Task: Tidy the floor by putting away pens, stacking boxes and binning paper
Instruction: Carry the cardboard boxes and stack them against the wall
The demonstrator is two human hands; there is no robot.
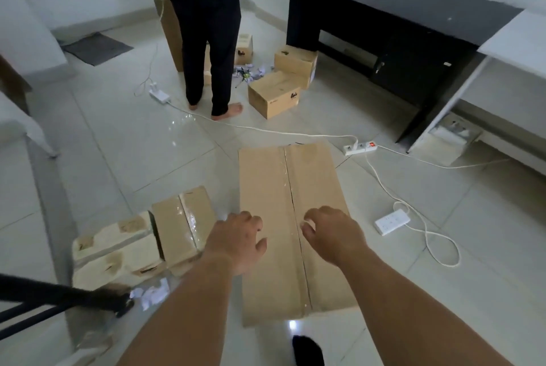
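Note:
A large brown cardboard box (280, 188) with a taped seam lies on the tiled floor right below me. My left hand (237, 240) hovers over its left edge, fingers loosely curled and holding nothing. My right hand (331, 232) hangs over the seam, fingers bent and empty. To the left sit a smaller brown box (180, 220) and a pale box (115, 247). Crumpled white paper (152, 294) lies just in front of them. Farther off, near a standing person (206, 40), are several more boxes (274, 96) and a heap of paper scraps and pens (249, 73).
White power strips (359, 146) (392, 221) and their cables trail across the floor to the right. A black desk (399, 16) stands at the back right, with a white table (514, 43) beside it. A black chair leg (59, 297) is at lower left.

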